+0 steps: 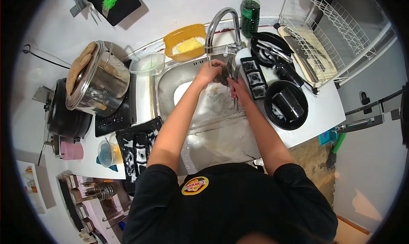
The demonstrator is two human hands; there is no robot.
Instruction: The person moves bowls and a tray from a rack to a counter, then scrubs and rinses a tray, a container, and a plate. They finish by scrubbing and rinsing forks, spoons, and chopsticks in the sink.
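Observation:
Under the curved tap (221, 14), my left hand (206, 73) is closed on a dark, wiry scouring pad (222, 76). My right hand (238, 90) grips some metal forks (230, 65), their tines pointing up and away from me. The pad presses against or lies right beside the forks; the exact contact is hidden by my fingers. Both hands are over the right side of the steel sink (166, 90), where a white, soapy-looking round shape (182, 93) shows at the left.
Right of the sink stand a black compartment tray (254, 78), a black bowl (272, 116), a pan with cutlery, and a green bottle (250, 16). Behind the sink sits a yellow basin (172, 41). Leftward are a clear tub (147, 64), a large pot (108, 78) and a soapy black tray (132, 146).

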